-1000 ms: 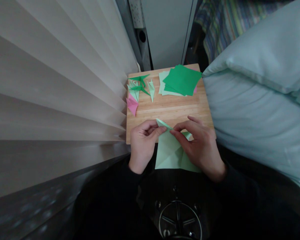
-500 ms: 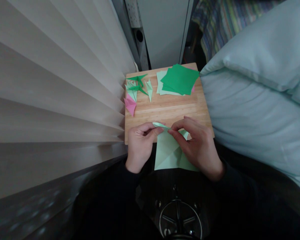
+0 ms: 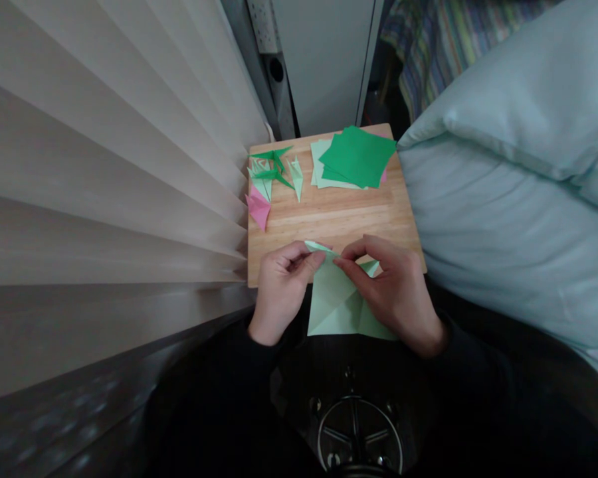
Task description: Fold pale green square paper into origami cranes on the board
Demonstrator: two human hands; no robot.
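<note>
A sheet of pale green origami paper (image 3: 336, 305) hangs between my hands at the near edge of the wooden table (image 3: 329, 222). Creases run across it, and its top edge is folded over. My left hand (image 3: 285, 282) pinches the upper left corner between thumb and fingers. Along the same folded edge, my right hand (image 3: 391, 285) pinches with thumb and index finger, covering part of the paper's right side. Beyond the hands, at the back left, lie several folded paper pieces: dark green ones (image 3: 275, 174), a pale green one (image 3: 297, 178) and a pink one (image 3: 259, 207).
A stack of square paper, dark green on top (image 3: 359, 156), with pale green and pink edges showing, lies at the back right. A pleated curtain (image 3: 129, 166) borders the left side. Light blue bedding (image 3: 498, 199) presses close on the right. A cabinet (image 3: 323, 60) stands behind.
Both hands keep their pinch on the pale green paper. The paper's lower edge has risen slightly, and the right hand's fingers have shifted a little. The other pieces lie as before.
</note>
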